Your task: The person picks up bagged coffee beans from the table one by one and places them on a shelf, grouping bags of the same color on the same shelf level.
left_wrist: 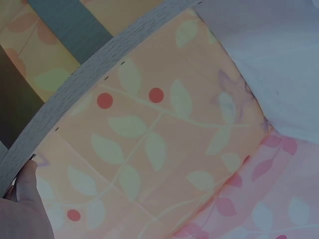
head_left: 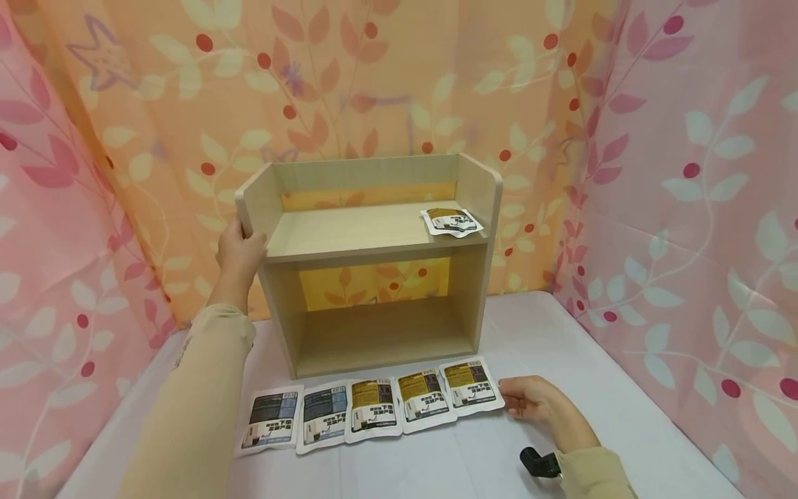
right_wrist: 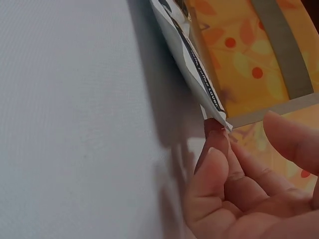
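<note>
My left hand [head_left: 240, 251] grips the front edge of the left side panel of a pale wooden two-tier shelf [head_left: 349, 251]; in the left wrist view only part of that hand [left_wrist: 27, 204] shows. Several flat white coffee sachets lie in a row before the shelf: two with blue-black labels at the left, three with brown-gold labels at the right. With its fingertips my right hand [head_left: 536, 402] touches the outer edge of the rightmost sachet [head_left: 472, 384]. The right wrist view shows fingers [right_wrist: 212, 172] against the sachet's corner and the thumb held apart.
Another brown-gold sachet [head_left: 450, 222] lies on the shelf's upper board, at its right end. A white cloth covers the table [head_left: 598, 374]. Patterned curtains [head_left: 374, 83] hang behind and at both sides. A black device [head_left: 539, 463] is at the right wrist.
</note>
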The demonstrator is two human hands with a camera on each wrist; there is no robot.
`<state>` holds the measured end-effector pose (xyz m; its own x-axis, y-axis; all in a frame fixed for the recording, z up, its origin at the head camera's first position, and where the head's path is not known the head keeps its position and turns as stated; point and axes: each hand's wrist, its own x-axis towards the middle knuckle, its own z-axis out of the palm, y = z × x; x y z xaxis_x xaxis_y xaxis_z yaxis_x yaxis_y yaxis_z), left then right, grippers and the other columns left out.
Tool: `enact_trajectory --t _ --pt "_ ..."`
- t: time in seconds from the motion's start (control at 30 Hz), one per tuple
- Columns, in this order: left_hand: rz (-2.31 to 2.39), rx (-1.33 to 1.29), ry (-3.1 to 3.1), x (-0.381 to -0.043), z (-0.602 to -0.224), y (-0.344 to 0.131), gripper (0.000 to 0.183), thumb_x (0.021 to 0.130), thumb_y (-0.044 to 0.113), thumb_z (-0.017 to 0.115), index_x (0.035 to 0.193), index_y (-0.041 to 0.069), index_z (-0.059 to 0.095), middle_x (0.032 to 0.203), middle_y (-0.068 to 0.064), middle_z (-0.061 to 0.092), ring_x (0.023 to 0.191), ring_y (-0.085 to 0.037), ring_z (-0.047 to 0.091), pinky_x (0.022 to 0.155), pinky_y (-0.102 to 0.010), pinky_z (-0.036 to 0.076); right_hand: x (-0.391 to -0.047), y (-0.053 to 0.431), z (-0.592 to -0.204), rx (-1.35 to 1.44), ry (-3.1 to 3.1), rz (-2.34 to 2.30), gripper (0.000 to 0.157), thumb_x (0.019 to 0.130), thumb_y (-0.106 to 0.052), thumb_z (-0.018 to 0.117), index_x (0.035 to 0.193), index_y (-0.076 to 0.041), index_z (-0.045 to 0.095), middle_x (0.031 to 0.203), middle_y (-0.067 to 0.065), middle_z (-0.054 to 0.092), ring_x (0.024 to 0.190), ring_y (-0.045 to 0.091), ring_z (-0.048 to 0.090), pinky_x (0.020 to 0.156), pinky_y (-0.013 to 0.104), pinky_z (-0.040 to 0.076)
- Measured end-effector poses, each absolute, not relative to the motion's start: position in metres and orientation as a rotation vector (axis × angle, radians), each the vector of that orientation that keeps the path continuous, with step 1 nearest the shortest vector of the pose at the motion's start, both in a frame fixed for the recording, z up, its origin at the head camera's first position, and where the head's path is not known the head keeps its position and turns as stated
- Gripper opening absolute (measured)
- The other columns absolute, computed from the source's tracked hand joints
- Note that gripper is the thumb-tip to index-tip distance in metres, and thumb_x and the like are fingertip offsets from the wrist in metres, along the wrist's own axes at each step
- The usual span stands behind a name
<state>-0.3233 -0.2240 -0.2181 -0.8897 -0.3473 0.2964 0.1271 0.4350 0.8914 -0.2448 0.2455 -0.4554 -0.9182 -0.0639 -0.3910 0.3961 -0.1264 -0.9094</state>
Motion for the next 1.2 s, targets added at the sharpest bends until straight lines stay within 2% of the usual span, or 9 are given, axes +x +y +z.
enact_trajectory --t 0.2,0.3,0.4,0.53,0.63,0.8,0.97,1.07,1.2 --pt "-1.437 0.185 -2.256 -0.324 -0.219 -0.227 0.043 0.092 0.015 0.043 0.134 0.004 0.046 0.137 -0.015 0.052 0.124 -0.035 0.041 0.106 -0.052 0.029 -0.247 0.237 -0.455 0.413 1.881 -2.083 0.019 0.092 0.002 0.056 0.108 0.011 0.062 0.076 0.004 0.069 0.066 0.012 0.062 0.057 0.021 0.047" --pt "-1.423 0.188 -2.249 -0.325 -0.219 -0.227 0.042 0.091 0.015 0.043 0.131 0.003 0.047 0.135 -0.016 0.053 0.123 -0.035 0.041 0.106 -0.052 0.028 -0.250 0.233 -0.456 0.410 1.883 -2.085 0.030 0.092 0.005 0.054 0.119 0.018 0.051 0.076 0.005 0.068 0.068 0.013 0.061 0.059 0.021 0.047" --pt "-1.430 0.186 -2.243 -0.324 -0.217 -0.226 0.044 0.091 0.014 0.044 0.133 0.004 0.047 0.137 -0.015 0.052 0.124 -0.034 0.041 0.106 -0.051 0.029 -0.252 0.231 -0.457 0.391 1.875 -2.092 0.033 0.091 0.009 0.052 0.121 0.021 0.045 0.076 0.006 0.066 0.067 0.013 0.060 0.059 0.019 0.046" --pt "-1.428 0.192 -2.251 -0.323 -0.216 -0.225 0.043 0.092 0.014 0.044 0.134 0.004 0.047 0.138 -0.014 0.052 0.124 -0.033 0.041 0.107 -0.050 0.029 -0.253 0.229 -0.460 0.331 1.915 -2.067 0.023 0.090 0.010 0.053 0.111 0.019 0.054 0.076 0.005 0.063 0.066 0.011 0.056 0.059 0.018 0.046" --pt "-1.421 0.201 -2.263 -0.323 -0.217 -0.225 0.041 0.092 0.015 0.044 0.132 0.003 0.047 0.137 -0.014 0.052 0.124 -0.034 0.041 0.106 -0.051 0.028 -0.252 0.226 -0.461 0.337 1.968 -2.038 0.023 0.090 0.009 0.054 0.111 0.018 0.055 0.076 0.005 0.064 0.066 0.012 0.056 0.059 0.020 0.046" --pt "-1.410 0.209 -2.251 -0.323 -0.218 -0.225 0.041 0.091 0.015 0.044 0.129 0.002 0.048 0.135 -0.016 0.053 0.122 -0.034 0.042 0.105 -0.050 0.030 -0.252 0.220 -0.460 0.319 1.950 -2.076 0.046 0.089 0.010 0.054 0.129 0.023 0.037 0.083 0.009 0.069 0.074 0.018 0.065 0.066 0.030 0.053" --pt "-1.413 0.207 -2.242 -0.323 -0.217 -0.225 0.041 0.090 0.014 0.044 0.130 0.002 0.048 0.134 -0.015 0.053 0.121 -0.034 0.042 0.105 -0.050 0.029 -0.252 0.219 -0.461 0.305 1.866 -2.129 0.058 0.091 0.010 0.051 0.141 0.018 0.024 0.087 0.009 0.068 0.082 0.021 0.065 0.075 0.040 0.053" --pt "-1.427 0.203 -2.247 -0.324 -0.217 -0.224 0.042 0.091 0.015 0.044 0.131 0.004 0.048 0.135 -0.014 0.053 0.121 -0.032 0.042 0.105 -0.049 0.030 -0.252 0.221 -0.464 0.302 1.811 -2.146 0.062 0.093 0.010 0.048 0.146 0.014 0.017 0.088 0.008 0.067 0.083 0.021 0.065 0.075 0.040 0.054" --pt "-1.432 0.204 -2.245 -0.324 -0.218 -0.223 0.043 0.091 0.014 0.044 0.132 0.005 0.048 0.136 -0.013 0.053 0.122 -0.032 0.042 0.105 -0.049 0.030 -0.251 0.223 -0.469 0.315 1.757 -2.189 0.065 0.091 0.013 0.047 0.148 0.012 0.015 0.090 0.008 0.067 0.083 0.022 0.066 0.074 0.038 0.055"
